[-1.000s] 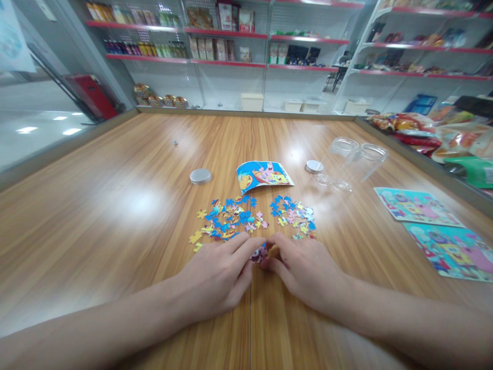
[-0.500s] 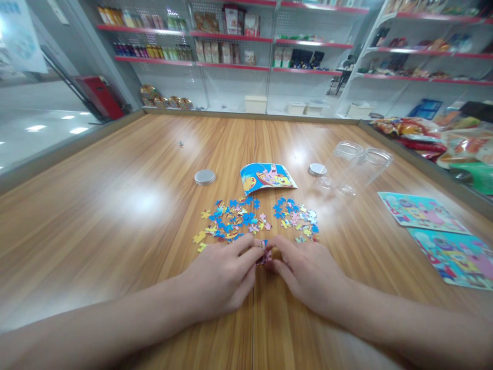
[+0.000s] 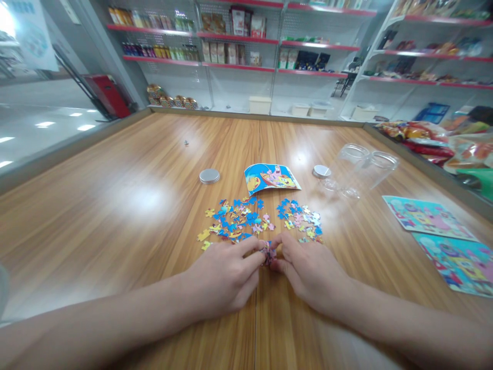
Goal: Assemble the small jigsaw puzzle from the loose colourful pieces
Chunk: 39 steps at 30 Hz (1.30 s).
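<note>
Between my fingertips, low over the table, is a small cluster of joined jigsaw puzzle pieces (image 3: 270, 253), pink and blue and partly covered by my fingers. My left hand (image 3: 231, 272) pinches it from the left. From the other side, thumb and forefinger of my right hand (image 3: 308, 264) close on its right edge. Just beyond lie loose jigsaw pieces in two heaps: a larger left heap (image 3: 239, 218), mostly blue and yellow, and a smaller right heap (image 3: 302, 218). Behind them a curved picture card (image 3: 272, 178) shows cartoon figures in a boat.
A silver lid (image 3: 209, 176) lies left of the card, another lid (image 3: 322, 171) right of it. Two clear jars (image 3: 372, 169) lie beyond. Two printed cartoon sheets (image 3: 429, 218) rest at the right. Snack bags (image 3: 423, 139) line the right edge; stocked shelves (image 3: 239, 38) stand behind the wooden table (image 3: 134, 226).
The whole view has shifted slightly, so things appear a little further right. My fingers have moved slightly around the joined pieces; both hands stay on them.
</note>
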Available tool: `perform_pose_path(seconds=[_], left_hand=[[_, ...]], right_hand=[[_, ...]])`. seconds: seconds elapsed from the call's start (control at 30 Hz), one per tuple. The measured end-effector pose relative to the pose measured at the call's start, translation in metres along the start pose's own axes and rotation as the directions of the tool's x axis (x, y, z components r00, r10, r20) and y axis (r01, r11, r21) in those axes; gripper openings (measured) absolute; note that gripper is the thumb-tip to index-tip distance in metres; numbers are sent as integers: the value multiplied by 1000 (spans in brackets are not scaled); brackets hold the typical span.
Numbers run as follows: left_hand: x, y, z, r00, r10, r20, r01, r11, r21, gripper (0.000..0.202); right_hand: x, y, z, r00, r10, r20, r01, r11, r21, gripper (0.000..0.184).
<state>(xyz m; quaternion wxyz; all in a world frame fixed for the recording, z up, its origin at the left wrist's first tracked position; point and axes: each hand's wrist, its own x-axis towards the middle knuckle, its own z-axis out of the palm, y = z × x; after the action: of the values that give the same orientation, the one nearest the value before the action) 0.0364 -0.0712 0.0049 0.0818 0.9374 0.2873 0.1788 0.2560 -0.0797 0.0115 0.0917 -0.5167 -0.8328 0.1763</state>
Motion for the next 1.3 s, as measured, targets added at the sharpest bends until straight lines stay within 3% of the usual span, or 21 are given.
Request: perform_pose_path(seconds=[0.27,0.5,0.8,1.3], left_hand=[[0,-1,0,1000,5,13,-6,1000,28,24],[0,0,0,999,22,-29,-21,999,25,27],[-1,-1,-2,999,38,-13,-38,999,-38,26],[-1,-1,-1,1000,22,22,-21,997,-69,25]], right_hand=[[1,4,5,996,38,-85,-34,999,41,13],[1,10,5,979,-121,-163,119,993,-22,24],[-3,5,1,976,-194,-101,184,978,-103,29],[-5,-1,-4,986,-167,11,163,941,-295,44]])
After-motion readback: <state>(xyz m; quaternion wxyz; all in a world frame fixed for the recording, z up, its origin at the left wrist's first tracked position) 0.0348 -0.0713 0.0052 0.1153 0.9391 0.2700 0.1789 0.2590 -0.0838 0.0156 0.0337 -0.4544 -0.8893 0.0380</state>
